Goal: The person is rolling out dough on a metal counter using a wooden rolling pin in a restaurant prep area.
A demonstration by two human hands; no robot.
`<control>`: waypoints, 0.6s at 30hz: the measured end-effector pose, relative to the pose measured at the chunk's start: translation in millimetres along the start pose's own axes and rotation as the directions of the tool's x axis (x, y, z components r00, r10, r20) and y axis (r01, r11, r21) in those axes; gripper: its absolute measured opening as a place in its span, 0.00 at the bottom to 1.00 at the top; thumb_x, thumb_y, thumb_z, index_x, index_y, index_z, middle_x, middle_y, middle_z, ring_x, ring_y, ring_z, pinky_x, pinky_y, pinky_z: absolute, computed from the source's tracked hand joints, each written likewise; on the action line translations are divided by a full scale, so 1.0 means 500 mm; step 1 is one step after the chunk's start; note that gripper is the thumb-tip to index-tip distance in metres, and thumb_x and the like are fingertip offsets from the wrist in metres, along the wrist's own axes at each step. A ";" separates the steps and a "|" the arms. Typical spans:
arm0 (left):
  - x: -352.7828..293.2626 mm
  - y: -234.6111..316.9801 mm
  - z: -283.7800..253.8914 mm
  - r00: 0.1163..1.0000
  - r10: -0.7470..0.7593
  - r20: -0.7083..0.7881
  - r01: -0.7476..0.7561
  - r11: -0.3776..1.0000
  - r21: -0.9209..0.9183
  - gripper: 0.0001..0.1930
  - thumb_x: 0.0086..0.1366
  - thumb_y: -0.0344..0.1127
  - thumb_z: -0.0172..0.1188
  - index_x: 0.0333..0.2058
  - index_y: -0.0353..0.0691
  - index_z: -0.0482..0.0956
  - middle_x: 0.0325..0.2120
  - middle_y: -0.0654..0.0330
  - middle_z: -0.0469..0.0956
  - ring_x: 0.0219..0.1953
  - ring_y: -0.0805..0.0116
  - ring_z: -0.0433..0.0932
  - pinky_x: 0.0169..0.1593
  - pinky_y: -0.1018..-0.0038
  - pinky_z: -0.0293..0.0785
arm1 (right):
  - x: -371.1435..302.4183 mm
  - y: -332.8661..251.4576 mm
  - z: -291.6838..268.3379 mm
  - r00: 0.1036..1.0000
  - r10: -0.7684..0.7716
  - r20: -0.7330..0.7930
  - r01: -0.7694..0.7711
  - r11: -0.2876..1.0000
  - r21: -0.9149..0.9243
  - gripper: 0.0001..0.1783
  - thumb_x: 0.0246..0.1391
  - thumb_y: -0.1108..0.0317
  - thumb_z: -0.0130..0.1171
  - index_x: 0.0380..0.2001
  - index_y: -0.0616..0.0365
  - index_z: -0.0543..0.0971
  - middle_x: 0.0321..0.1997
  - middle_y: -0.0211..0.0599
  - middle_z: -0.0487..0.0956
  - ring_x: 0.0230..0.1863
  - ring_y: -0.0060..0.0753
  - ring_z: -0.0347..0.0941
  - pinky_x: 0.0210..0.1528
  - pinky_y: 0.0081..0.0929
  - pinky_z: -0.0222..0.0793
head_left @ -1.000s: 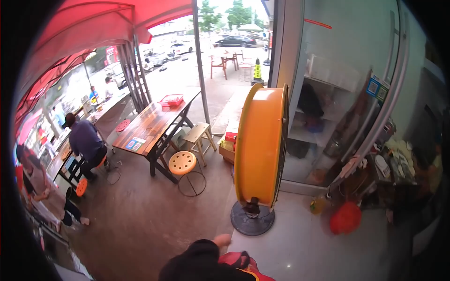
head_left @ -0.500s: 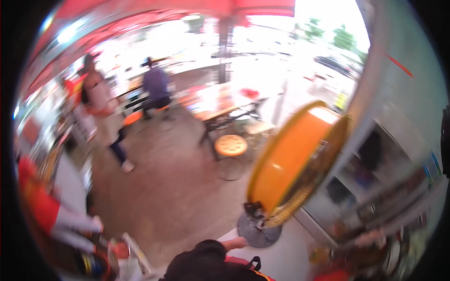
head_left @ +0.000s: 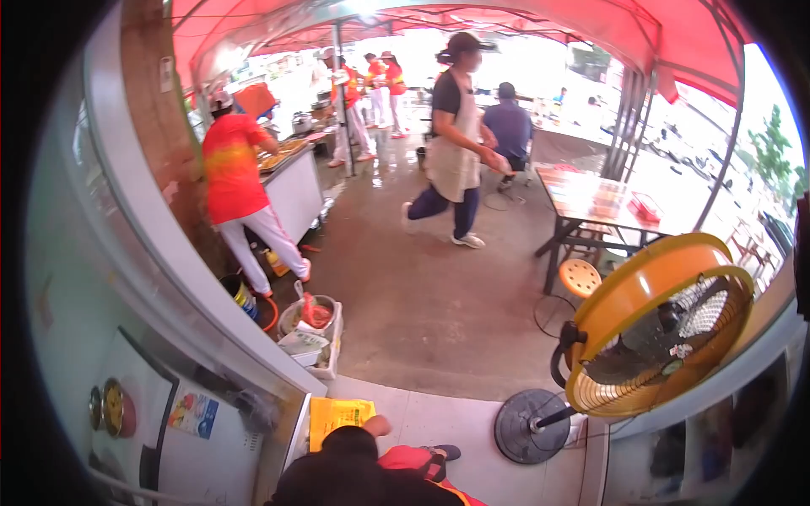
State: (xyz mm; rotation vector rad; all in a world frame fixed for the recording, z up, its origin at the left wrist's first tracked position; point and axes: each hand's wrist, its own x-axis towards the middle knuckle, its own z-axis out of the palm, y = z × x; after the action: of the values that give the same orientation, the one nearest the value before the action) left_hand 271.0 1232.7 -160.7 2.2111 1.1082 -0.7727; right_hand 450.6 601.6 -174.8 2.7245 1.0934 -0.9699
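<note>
My left hand (head_left: 378, 426) shows small at the bottom, past a black sleeve (head_left: 342, 460) that fills the lower edge. It looks rounded, but its fingers cannot be made out. Right beside it is a yellow bag or packet (head_left: 337, 415) with dark print, near the door frame; whether the hand touches it I cannot tell. Red cloth with a black strap (head_left: 434, 465) lies to the right of the sleeve, and a dark shoe (head_left: 451, 452) shows on the pale tiles. My right hand is out of view.
A large yellow drum fan (head_left: 650, 325) on a round black base (head_left: 531, 426) stands right. White tubs (head_left: 325, 341) sit by the left door frame (head_left: 295, 422). One person in an apron (head_left: 456, 152) walks ahead; another in red (head_left: 236, 169) works at a counter. A table (head_left: 586, 194) and stool (head_left: 580, 277) stand right.
My view has swung left, so the fan sits farther right and the left door frame shows. The person in the apron has come nearer. The yellow bag now shows by my left hand.
</note>
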 end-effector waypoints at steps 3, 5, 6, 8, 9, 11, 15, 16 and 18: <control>-0.072 -0.200 0.050 0.919 -0.393 -0.035 0.362 0.876 -0.320 0.19 0.58 0.41 0.51 0.41 0.35 0.81 0.46 0.46 0.77 0.52 0.52 0.75 0.53 0.63 0.71 | 0.109 -0.005 -0.075 0.990 -0.136 0.022 0.137 0.989 -0.054 0.15 0.54 0.56 0.51 0.27 0.55 0.79 0.31 0.52 0.79 0.36 0.59 0.75 0.37 0.52 0.69; -0.107 -0.224 0.043 0.878 -0.479 0.000 0.436 0.800 -0.412 0.18 0.60 0.43 0.53 0.40 0.34 0.80 0.40 0.47 0.80 0.41 0.57 0.80 0.41 0.66 0.75 | 0.168 -0.035 -0.098 0.987 -0.159 0.036 0.161 0.984 -0.080 0.15 0.54 0.56 0.51 0.26 0.55 0.79 0.31 0.51 0.79 0.35 0.59 0.75 0.37 0.52 0.69; -0.112 -0.242 0.037 0.855 -0.516 0.054 0.476 0.739 -0.477 0.18 0.60 0.43 0.53 0.40 0.34 0.80 0.37 0.48 0.81 0.36 0.59 0.82 0.36 0.67 0.76 | 0.201 -0.057 -0.109 0.983 -0.177 0.044 0.181 0.979 -0.091 0.15 0.54 0.56 0.51 0.26 0.55 0.79 0.30 0.51 0.79 0.35 0.59 0.75 0.37 0.52 0.69; -0.094 -0.276 0.050 0.825 -0.555 0.107 0.485 0.597 -0.639 0.17 0.60 0.43 0.54 0.40 0.35 0.79 0.34 0.50 0.81 0.32 0.60 0.81 0.33 0.67 0.75 | 0.268 -0.100 -0.133 0.975 -0.212 0.065 0.218 0.970 -0.108 0.15 0.54 0.57 0.51 0.25 0.55 0.79 0.30 0.51 0.79 0.34 0.59 0.75 0.36 0.52 0.69; -0.079 -0.287 0.060 0.807 -0.568 0.163 0.468 0.445 -0.763 0.17 0.60 0.43 0.55 0.41 0.36 0.79 0.31 0.51 0.81 0.28 0.61 0.80 0.30 0.67 0.75 | 0.300 -0.122 -0.145 0.972 -0.223 0.074 0.230 0.966 -0.116 0.15 0.54 0.57 0.51 0.25 0.55 0.79 0.30 0.51 0.79 0.34 0.59 0.75 0.36 0.52 0.69; -0.023 -0.320 0.074 0.831 -0.544 0.115 0.388 0.420 -0.820 0.17 0.60 0.43 0.55 0.40 0.36 0.79 0.30 0.53 0.80 0.28 0.61 0.80 0.30 0.67 0.75 | 0.371 -0.194 -0.177 0.962 -0.255 0.100 0.267 0.955 -0.127 0.15 0.53 0.57 0.51 0.24 0.55 0.79 0.29 0.51 0.79 0.34 0.59 0.75 0.36 0.52 0.69; 0.141 -0.367 -0.059 0.993 -0.073 -0.092 0.027 0.904 -0.426 0.14 0.61 0.42 0.54 0.37 0.37 0.79 0.26 0.59 0.80 0.26 0.65 0.79 0.29 0.70 0.74 | 0.479 -0.334 -0.208 0.939 -0.305 0.161 0.328 0.934 -0.142 0.15 0.53 0.58 0.51 0.23 0.55 0.79 0.28 0.50 0.79 0.33 0.59 0.75 0.35 0.52 0.70; 0.165 -0.363 -0.110 0.987 0.142 -0.071 -0.158 0.931 -0.329 0.14 0.61 0.41 0.54 0.36 0.37 0.79 0.26 0.59 0.80 0.26 0.67 0.78 0.29 0.71 0.74 | 0.569 -0.294 -0.174 0.907 -0.413 0.086 0.420 0.871 -0.253 0.14 0.52 0.58 0.52 0.20 0.55 0.78 0.27 0.49 0.79 0.32 0.57 0.75 0.34 0.50 0.70; 0.174 -0.299 -0.229 0.953 -0.285 -0.103 0.008 0.363 -0.932 0.13 0.61 0.41 0.54 0.34 0.37 0.80 0.26 0.58 0.80 0.25 0.68 0.78 0.30 0.71 0.74 | 0.653 -0.318 -0.200 0.874 -0.485 -0.026 0.454 0.834 -0.314 0.14 0.51 0.59 0.52 0.18 0.54 0.77 0.26 0.49 0.79 0.32 0.55 0.76 0.32 0.48 0.70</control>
State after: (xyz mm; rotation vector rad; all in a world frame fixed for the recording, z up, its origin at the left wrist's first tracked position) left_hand 218.1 1433.0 -173.8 1.1989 1.3975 0.1688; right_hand 583.2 945.7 -252.5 2.3235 1.8239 -0.6243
